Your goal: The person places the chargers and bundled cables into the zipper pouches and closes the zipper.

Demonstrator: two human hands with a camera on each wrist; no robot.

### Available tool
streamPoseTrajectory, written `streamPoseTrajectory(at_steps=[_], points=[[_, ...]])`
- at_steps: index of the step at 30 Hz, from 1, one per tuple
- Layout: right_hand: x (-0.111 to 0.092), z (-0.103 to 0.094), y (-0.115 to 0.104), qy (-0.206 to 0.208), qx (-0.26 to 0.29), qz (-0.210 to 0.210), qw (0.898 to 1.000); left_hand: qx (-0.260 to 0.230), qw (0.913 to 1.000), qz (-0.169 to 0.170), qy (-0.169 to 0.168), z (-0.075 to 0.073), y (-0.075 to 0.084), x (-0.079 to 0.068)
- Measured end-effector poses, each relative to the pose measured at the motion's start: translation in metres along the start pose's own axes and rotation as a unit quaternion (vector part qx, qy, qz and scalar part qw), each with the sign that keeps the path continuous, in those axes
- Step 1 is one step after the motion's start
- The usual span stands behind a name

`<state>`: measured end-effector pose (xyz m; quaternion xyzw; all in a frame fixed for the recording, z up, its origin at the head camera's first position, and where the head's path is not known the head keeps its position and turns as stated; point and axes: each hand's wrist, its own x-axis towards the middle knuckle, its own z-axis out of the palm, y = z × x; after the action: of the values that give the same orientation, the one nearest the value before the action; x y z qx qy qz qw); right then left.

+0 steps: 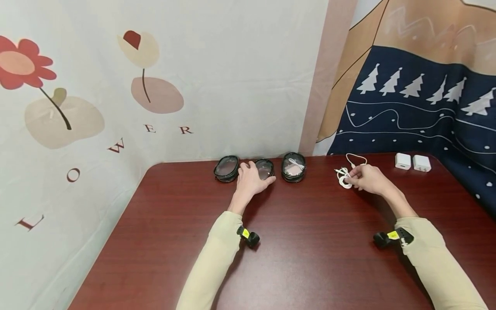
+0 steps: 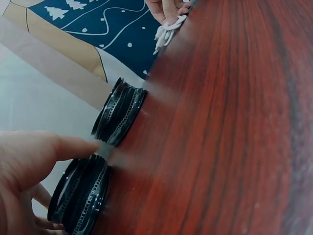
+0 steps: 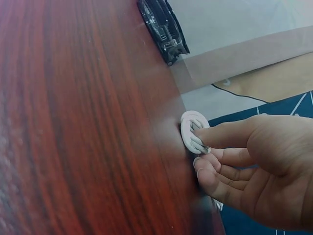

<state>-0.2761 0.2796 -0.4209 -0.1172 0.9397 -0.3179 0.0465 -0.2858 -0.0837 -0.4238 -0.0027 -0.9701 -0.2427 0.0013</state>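
Three round clear pouches with black zip rims stand along the table's back edge. My left hand (image 1: pixel 252 178) lies over the middle pouch (image 1: pixel 265 168), fingers curled over its far rim and thumb stretched out in front. In the left wrist view this pouch (image 2: pixel 80 196) sits by the thumb (image 2: pixel 73 147). The left pouch (image 1: pixel 226 168) is free. The right pouch (image 1: pixel 293 167) has a white cable inside. My right hand (image 1: pixel 368 178) pinches a coiled white cable (image 1: pixel 344 177) on the table; the right wrist view shows fingertips on the coil (image 3: pixel 193 132).
Two white charger plugs (image 1: pixel 403 161) sit at the back right corner of the dark red table (image 1: pixel 302 249). Patterned cloth backdrops hang directly behind the table. The right pouch (image 2: pixel 120 112) stands apart from the middle one.
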Motion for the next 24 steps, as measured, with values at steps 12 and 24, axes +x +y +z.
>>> streamPoseTrajectory(at_steps=[12, 24], points=[[-0.001, -0.001, -0.001, -0.005, 0.031, -0.004, 1.000, -0.064, 0.9977, -0.008, 0.022, -0.004, -0.007, 0.002], [0.000, -0.005, -0.001, -0.004, 0.039, -0.008, 0.999, -0.122, 0.9911, 0.016, 0.050, -0.008, -0.014, 0.002]])
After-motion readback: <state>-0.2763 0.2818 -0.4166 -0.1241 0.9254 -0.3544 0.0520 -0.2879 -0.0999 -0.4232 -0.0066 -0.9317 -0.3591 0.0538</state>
